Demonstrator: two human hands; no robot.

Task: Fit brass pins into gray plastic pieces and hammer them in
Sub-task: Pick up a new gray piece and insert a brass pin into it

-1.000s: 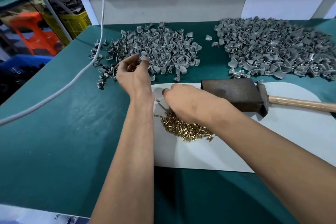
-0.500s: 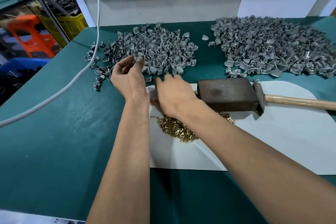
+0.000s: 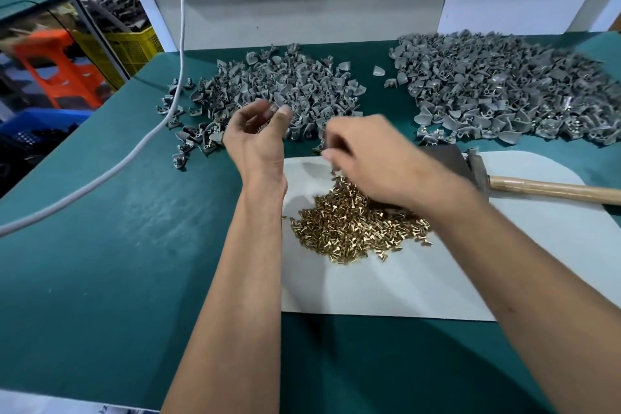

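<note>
My left hand [image 3: 258,141] hovers at the near edge of the left pile of gray plastic pieces [image 3: 289,87], its fingers curled into a cup around a few brass pins. My right hand [image 3: 373,155] is just right of it and blurred, with curled fingertips pinching a small gray piece at the pile's edge. A heap of brass pins [image 3: 353,228] lies on the white mat [image 3: 437,282] below both hands. The hammer [image 3: 554,190] lies on the mat, its dark head mostly hidden behind my right hand.
A second, larger pile of gray pieces [image 3: 504,91] covers the back right of the green table [image 3: 100,262]. A white cable [image 3: 100,175] hangs down and crosses the table's left side. Crates and an orange stool [image 3: 57,67] stand beyond the left edge.
My right hand has left the brass pin heap and moved up to the edge of the left gray pile, and its fingers have curled. My left hand has stayed at the pile's edge.
</note>
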